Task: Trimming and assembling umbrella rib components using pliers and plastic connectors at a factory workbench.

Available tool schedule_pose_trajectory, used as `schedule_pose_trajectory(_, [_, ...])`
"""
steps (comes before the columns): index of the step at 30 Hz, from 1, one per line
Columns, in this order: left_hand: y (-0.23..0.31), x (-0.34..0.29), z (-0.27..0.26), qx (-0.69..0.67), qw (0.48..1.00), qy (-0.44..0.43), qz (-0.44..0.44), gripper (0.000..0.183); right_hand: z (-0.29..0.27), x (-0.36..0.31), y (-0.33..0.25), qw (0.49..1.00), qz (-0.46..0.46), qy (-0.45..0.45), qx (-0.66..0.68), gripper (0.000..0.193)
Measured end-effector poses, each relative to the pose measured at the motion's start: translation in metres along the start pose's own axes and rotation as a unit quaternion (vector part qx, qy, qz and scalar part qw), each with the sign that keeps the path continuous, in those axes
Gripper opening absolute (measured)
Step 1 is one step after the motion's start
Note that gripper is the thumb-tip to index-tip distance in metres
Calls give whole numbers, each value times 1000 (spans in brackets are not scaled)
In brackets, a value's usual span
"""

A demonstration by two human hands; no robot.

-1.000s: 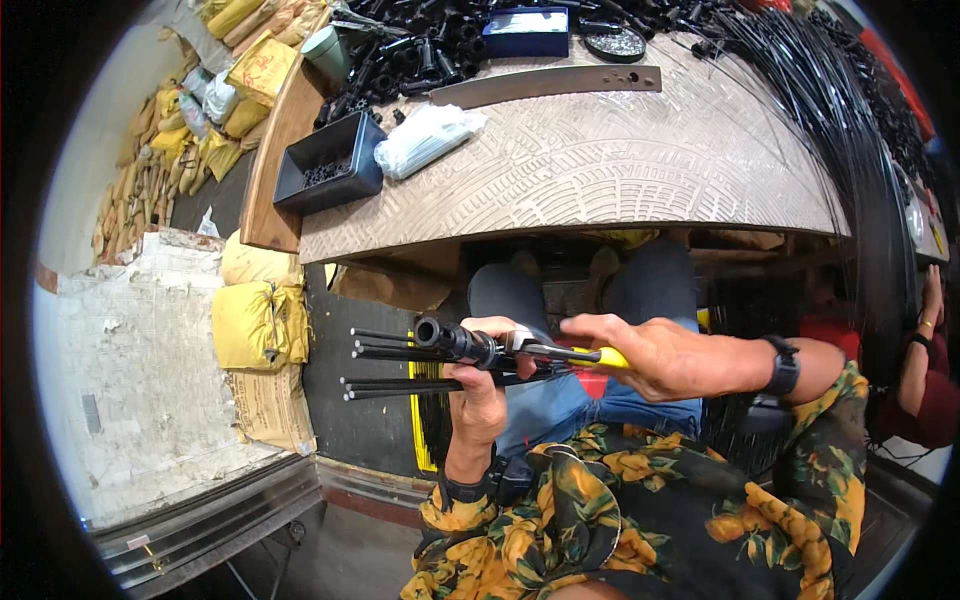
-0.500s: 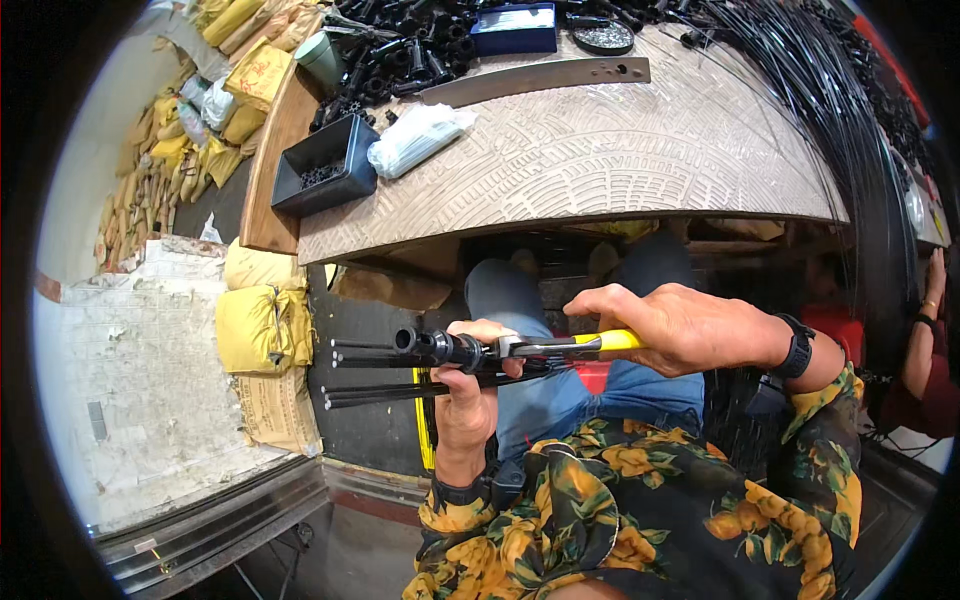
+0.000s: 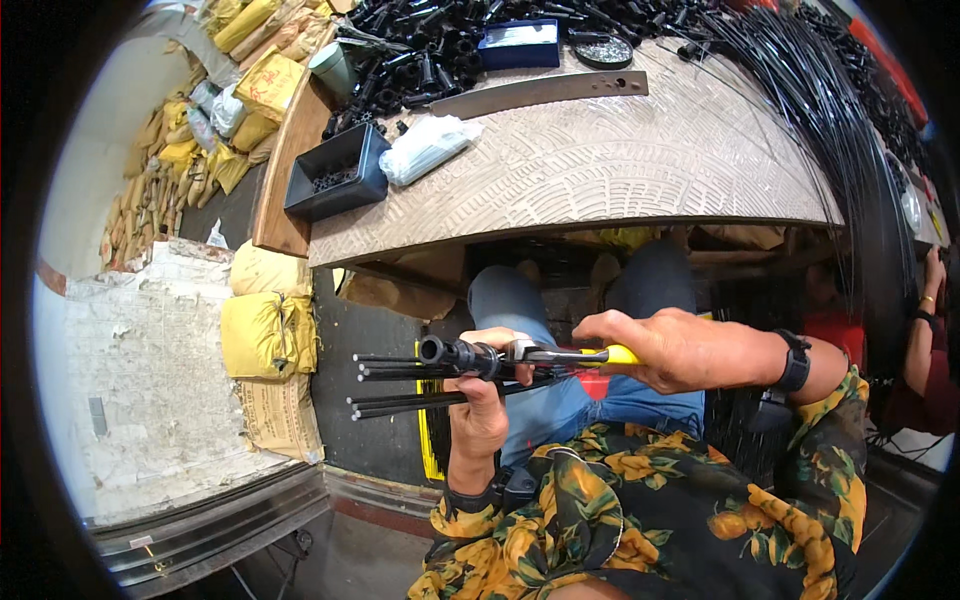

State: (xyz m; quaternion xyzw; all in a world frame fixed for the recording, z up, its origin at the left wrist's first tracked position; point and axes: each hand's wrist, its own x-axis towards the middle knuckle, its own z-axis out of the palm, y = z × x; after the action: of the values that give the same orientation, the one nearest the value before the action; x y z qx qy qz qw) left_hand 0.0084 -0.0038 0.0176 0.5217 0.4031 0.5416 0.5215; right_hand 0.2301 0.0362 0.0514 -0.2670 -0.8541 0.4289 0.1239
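Over my lap, my left hand [image 3: 478,415] is closed round a black tubular plastic fitting [image 3: 456,357] and several thin black rods [image 3: 395,404]. The fitting lies roughly level, its round open mouth facing left. Pale tips show on the rods' left ends. My right hand [image 3: 690,350] is closed on a pair of pliers with yellow handles [image 3: 618,355]. Their metal jaws [image 3: 527,350] meet the right end of the fitting, beside my left fingertips. What exactly lies between the jaws is too small to make out.
The patterned table [image 3: 600,160] bears a dark bin [image 3: 335,175] of small black parts, a clear plastic packet [image 3: 428,148], a flat metal bar [image 3: 545,95], a blue box [image 3: 518,48] and heaped black fittings. Long black rods [image 3: 800,110] overhang its right side. Another person's arm [image 3: 925,310] shows far right.
My left hand has shifted a little to the right with the fitting and rods. The pliers stay at the fitting's right end. The whole view has also shifted slightly.
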Motion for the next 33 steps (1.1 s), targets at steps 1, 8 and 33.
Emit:
schedule_pose_trajectory(1, [0,0,1,-1,1000,0,2,63,7,-1,3,1000,-4,16,0,50])
schedule_pose_trajectory(8, [-16,5,-1,22,999,34,17,68,46,7,25,989,-21,134,64,44])
schedule_pose_trajectory(33, [-54,39,-30,-65,993,92,26,57,-208,120,194,773,297,355,-435,13])
